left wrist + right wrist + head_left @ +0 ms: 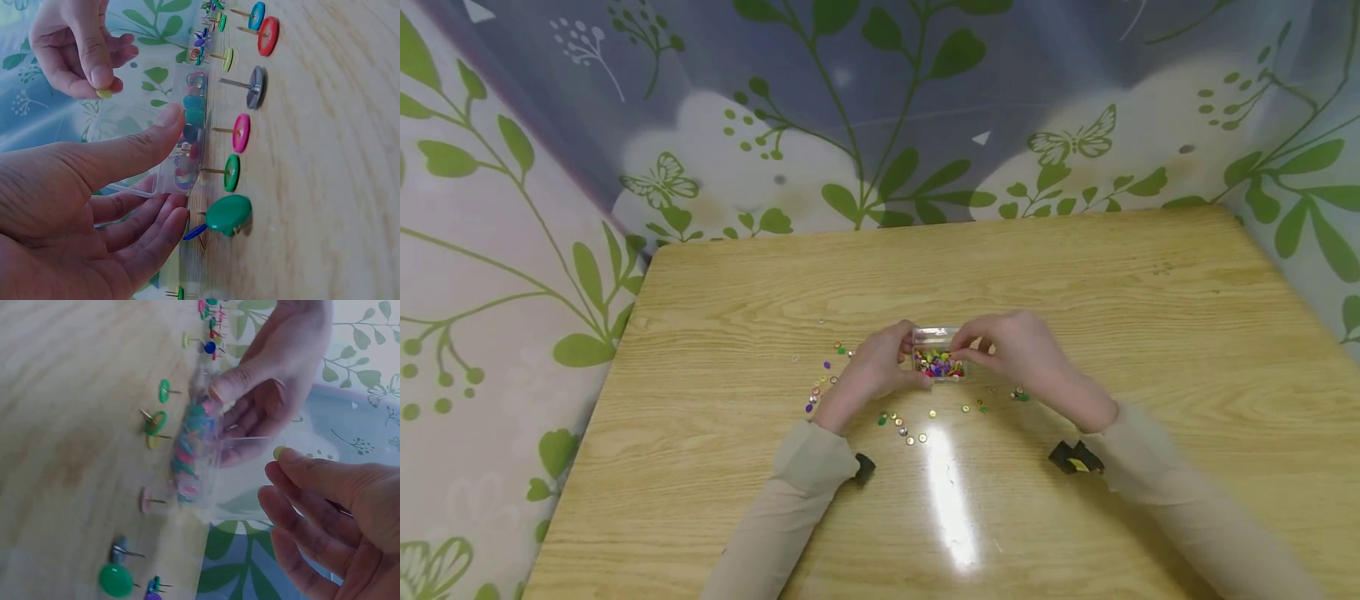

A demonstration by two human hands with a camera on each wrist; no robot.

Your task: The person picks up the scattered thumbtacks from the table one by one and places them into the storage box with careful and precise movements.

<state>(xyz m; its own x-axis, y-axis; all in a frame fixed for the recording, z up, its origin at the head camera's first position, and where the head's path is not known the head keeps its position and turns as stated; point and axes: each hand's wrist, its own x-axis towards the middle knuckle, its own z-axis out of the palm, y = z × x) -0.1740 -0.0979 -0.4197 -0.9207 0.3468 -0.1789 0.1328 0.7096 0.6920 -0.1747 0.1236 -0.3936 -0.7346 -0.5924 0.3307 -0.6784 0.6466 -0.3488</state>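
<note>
A small clear plastic box point(936, 334) with its lid raised stands on the table, filled with thumbtacks point(937, 364) of many colours. My left hand point(877, 363) holds the box from its left side, the thumb point(147, 147) against the front wall and the other fingers behind. Over the box's right side, my right hand point(1028, 348) pinches a yellow thumbtack point(279, 452) between thumb and index finger. The same yellow tack shows in the left wrist view, near the raised lid; its pin is hidden by the fingers.
Loose thumbtacks lie around the box on the wooden table point(715, 467); several stand pin-up or on edge, such as a green tack point(229, 214) and a pink tack point(241, 132). Behind the table hangs a leaf-patterned cloth point(917, 100). Dark wrist straps point(1075, 457) show below the sleeves.
</note>
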